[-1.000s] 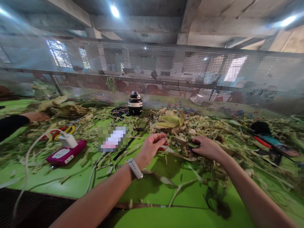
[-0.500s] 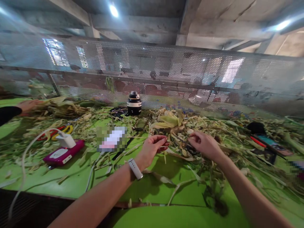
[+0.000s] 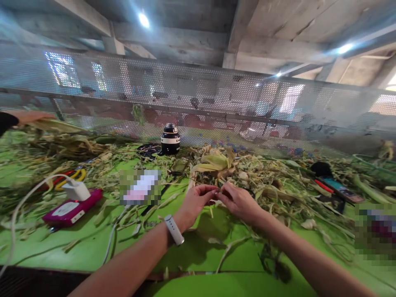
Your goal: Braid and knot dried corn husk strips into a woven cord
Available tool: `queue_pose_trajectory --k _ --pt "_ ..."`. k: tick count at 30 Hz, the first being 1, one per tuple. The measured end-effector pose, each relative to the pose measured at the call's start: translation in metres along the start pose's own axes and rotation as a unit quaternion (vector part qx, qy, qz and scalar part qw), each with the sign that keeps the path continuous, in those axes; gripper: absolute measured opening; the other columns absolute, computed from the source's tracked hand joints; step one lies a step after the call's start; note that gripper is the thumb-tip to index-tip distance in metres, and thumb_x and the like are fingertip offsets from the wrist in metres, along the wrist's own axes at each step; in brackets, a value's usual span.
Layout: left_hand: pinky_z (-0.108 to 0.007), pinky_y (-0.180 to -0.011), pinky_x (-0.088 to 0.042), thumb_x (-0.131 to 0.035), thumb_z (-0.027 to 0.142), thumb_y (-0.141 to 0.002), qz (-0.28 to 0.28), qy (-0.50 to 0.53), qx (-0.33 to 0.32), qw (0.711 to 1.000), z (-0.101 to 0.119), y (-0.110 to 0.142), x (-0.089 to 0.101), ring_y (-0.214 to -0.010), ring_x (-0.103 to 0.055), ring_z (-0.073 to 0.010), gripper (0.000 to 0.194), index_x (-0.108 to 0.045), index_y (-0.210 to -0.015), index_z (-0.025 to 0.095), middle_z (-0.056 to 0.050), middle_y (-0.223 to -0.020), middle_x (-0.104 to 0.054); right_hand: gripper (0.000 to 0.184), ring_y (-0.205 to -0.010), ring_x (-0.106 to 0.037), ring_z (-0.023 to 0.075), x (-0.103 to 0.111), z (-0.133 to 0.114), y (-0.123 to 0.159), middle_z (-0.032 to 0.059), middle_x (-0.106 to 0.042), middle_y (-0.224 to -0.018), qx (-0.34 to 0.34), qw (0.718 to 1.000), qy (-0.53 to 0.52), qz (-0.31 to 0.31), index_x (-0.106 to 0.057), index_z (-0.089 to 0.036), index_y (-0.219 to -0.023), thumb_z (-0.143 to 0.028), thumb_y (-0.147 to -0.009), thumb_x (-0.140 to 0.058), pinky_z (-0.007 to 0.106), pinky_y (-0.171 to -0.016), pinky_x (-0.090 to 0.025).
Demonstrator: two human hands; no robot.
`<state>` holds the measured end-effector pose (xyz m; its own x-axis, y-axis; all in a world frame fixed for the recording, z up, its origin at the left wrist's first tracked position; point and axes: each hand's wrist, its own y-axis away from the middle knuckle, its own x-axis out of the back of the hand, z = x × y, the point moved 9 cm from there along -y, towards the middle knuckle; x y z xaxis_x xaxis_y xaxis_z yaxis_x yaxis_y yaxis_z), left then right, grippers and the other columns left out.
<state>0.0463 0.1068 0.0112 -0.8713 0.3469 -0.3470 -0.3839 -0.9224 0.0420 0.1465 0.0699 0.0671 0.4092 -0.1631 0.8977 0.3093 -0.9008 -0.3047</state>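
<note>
My left hand (image 3: 194, 203), with a white watch band (image 3: 174, 230) at the wrist, is closed in a pinch above the green tabletop (image 3: 198, 231). A short, thin strip of corn husk (image 3: 211, 212) hangs just below its fingers. Fingertips of my right hand (image 3: 240, 202) meet the left ones, also pinched; whatever lies between them is too small to make out. Just beyond both hands sits a bundle of yellow-green corn husks (image 3: 216, 160), with loose dry shreds (image 3: 272, 192) spread around it.
A black bottle (image 3: 170, 142) stands behind, before a perforated metal screen (image 3: 198, 99). To the left are a blurred-out phone (image 3: 142, 187), a magenta power strip (image 3: 72, 208) with a white charger (image 3: 76, 189), and scissors with yellow handles (image 3: 81, 175). Another person's hand (image 3: 32, 116) touches husks at far left.
My right hand has moved left and its fingertips now meet those of my left hand. The other person's hand has lifted a husk slightly. The view has shifted a little.
</note>
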Motion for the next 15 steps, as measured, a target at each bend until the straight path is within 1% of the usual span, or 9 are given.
queue_pose_trajectory --k 3,5,9,11,15 --pt "-0.023 -0.06 -0.044 -0.082 0.035 -0.054 -0.007 -0.008 -0.015 1.0 0.001 0.001 -0.001 -0.059 -0.057 -0.0106 0.033 -0.072 -0.077 0.014 -0.004 -0.069 -0.069 0.024 -0.065 -0.052 0.016 0.0 -0.003 0.0 0.0027 -0.056 -0.071 0.027 0.999 -0.004 0.019 -0.049 -0.021 -0.077 -0.035 -0.093 -0.039 0.026 -0.061 -0.036" --pt "-0.023 -0.06 -0.044 -0.082 0.036 -0.053 -0.014 -0.003 -0.016 1.0 0.002 0.002 -0.003 -0.06 -0.057 -0.011 0.034 -0.072 -0.077 0.013 -0.003 -0.068 -0.069 0.027 -0.065 -0.052 0.0157 -0.001 -0.001 0.001 0.0027 -0.055 -0.07 0.033 0.998 -0.021 0.043 -0.047 -0.021 -0.075 -0.034 -0.095 -0.035 0.026 -0.062 -0.036" --pt "-0.022 -0.061 -0.046 -0.082 0.037 -0.054 -0.018 0.002 -0.002 1.0 0.002 0.006 -0.007 -0.069 -0.063 -0.0141 0.036 -0.071 -0.08 0.013 -0.005 -0.073 -0.071 0.029 -0.059 -0.047 0.0141 0.002 0.005 0.005 0.0006 -0.05 -0.065 0.008 0.992 -0.077 0.1 -0.041 -0.022 -0.07 -0.034 -0.094 -0.033 0.025 -0.059 -0.035" --pt "-0.022 -0.06 -0.047 -0.082 0.036 -0.055 -0.023 -0.004 0.0 1.0 0.003 0.008 -0.009 -0.072 -0.064 -0.0152 0.037 -0.071 -0.083 0.014 -0.006 -0.077 -0.071 0.029 -0.056 -0.045 0.0129 0.002 0.009 0.006 -0.0015 -0.047 -0.061 -0.012 0.987 -0.118 0.104 -0.039 -0.022 -0.068 -0.034 -0.093 -0.033 0.024 -0.056 -0.035" --pt "-0.023 -0.06 -0.049 -0.081 0.033 -0.056 -0.038 -0.026 -0.011 0.999 0.006 0.011 -0.014 -0.074 -0.065 -0.0161 0.038 -0.071 -0.087 0.014 -0.006 -0.08 -0.072 0.031 -0.053 -0.042 0.0116 0.001 0.013 0.009 -0.0039 -0.043 -0.056 -0.046 0.975 -0.199 0.085 -0.039 -0.022 -0.067 -0.039 -0.092 -0.035 0.023 -0.053 -0.034"
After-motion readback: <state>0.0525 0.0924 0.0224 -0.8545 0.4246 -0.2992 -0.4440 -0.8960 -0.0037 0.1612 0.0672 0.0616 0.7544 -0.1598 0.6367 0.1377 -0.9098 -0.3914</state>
